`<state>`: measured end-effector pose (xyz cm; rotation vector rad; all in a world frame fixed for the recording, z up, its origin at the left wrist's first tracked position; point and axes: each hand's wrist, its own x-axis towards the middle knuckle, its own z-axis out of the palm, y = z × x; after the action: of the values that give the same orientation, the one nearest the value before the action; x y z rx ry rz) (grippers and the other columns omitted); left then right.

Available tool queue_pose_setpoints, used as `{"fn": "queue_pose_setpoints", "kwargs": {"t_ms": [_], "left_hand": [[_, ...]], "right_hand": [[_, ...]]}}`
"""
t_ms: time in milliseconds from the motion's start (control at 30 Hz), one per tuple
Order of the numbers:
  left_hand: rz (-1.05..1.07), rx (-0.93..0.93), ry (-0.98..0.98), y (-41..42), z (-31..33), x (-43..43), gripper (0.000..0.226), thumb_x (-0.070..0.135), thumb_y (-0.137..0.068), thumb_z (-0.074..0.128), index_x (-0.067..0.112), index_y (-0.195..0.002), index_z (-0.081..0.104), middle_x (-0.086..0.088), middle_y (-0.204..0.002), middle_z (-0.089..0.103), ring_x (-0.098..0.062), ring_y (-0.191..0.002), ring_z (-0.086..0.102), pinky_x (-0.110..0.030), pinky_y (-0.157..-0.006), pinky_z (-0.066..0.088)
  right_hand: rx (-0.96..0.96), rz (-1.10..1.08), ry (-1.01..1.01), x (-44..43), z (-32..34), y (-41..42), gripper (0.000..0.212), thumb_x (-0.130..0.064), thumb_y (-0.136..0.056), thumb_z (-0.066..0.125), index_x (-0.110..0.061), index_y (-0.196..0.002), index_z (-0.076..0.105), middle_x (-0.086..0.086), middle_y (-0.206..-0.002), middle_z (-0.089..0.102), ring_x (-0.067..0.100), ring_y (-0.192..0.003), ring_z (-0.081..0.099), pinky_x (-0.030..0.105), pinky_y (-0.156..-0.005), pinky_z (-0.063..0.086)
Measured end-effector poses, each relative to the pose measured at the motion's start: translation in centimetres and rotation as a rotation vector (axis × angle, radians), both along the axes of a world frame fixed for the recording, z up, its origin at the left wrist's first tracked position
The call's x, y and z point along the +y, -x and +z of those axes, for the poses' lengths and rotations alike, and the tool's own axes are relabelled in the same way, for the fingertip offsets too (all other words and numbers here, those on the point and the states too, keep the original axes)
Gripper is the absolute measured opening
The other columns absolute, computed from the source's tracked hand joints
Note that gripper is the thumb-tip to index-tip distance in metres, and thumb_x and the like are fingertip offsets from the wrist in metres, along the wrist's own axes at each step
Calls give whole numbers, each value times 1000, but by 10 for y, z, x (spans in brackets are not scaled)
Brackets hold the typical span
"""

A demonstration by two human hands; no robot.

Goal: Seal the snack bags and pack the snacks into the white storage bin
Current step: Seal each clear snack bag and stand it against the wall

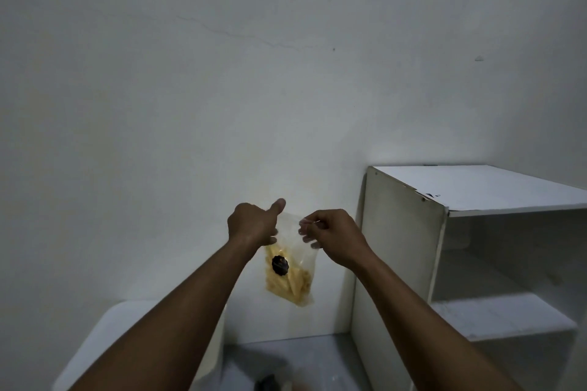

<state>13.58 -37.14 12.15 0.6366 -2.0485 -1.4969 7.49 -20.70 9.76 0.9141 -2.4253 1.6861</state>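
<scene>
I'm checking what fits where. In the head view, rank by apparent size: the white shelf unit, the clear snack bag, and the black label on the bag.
1. White shelf unit, though cropped by the frame's right edge.
2. Clear snack bag, held up nearer the camera.
3. Black label.

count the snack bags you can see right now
1: a clear snack bag of yellow sticks, held up by both hands before the wall. Something blurred at the bottom edge may be another.

Open air ahead up to the wall [286, 73]. White shelf unit [403, 251] blocks the right side; its 2 open compartments face in. White surface [104, 336] sits low left, floor gap [317, 355] between them.
</scene>
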Motion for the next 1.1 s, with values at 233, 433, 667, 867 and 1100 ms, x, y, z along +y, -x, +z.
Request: {"fn": "queue_pose_setpoints", "kwargs": {"t_ms": [233, 433, 667, 867, 1100], "left_hand": [[-232, 23, -339, 1, -7, -5, 17, 6, -91, 65, -12, -90, 66, -21, -83, 71, -25, -71, 74, -36, -71, 63], [-410, -28, -240, 2, -10, -6, 15, 9, -98, 58, -4, -93, 65, -17, -92, 67, -23, -76, 69, -32, -70, 62], [-444, -128, -68, -1, -12, -13, 17, 17, -98, 59, 4, -90, 67, -17, -107, 70, -25, -91, 69, -34, -73, 60], [-417, -94, -128, -6, -10, -15, 12, 7, -91, 63, -3, -93, 69, -18, -106, 70, -32, -89, 74, -43, -79, 62], [-539, -156, -12, -10, -13, -14, 19, 16, -101, 51, 9, -86, 61, -17, -105, 69, -25, -90, 71, -39, -75, 61]], "right_hand": [[-18, 41, -12, -4, -8, -2, 8, -17, -92, 69, -13, -97, 74, 3, -85, 77, 14, -82, 75, 37, -79, 62], [-278, 137, 92, -4, 5, -11, 36, -29, -95, 66, 7, -96, 70, 22, -91, 75, 28, -82, 75, 29, -67, 60], [-191, 87, -28, -8, 3, -6, 19, -7, -95, 58, 4, -87, 72, 15, -79, 70, 20, -70, 70, 30, -64, 59], [-108, 89, -149, -9, 5, -2, 17, -9, -93, 58, -4, -83, 72, 15, -81, 75, 26, -74, 72, 44, -76, 60], [-101, 83, -144, -15, 7, -9, 17, -6, -93, 55, 3, -88, 69, 12, -76, 70, 17, -65, 71, 31, -63, 61]]}}
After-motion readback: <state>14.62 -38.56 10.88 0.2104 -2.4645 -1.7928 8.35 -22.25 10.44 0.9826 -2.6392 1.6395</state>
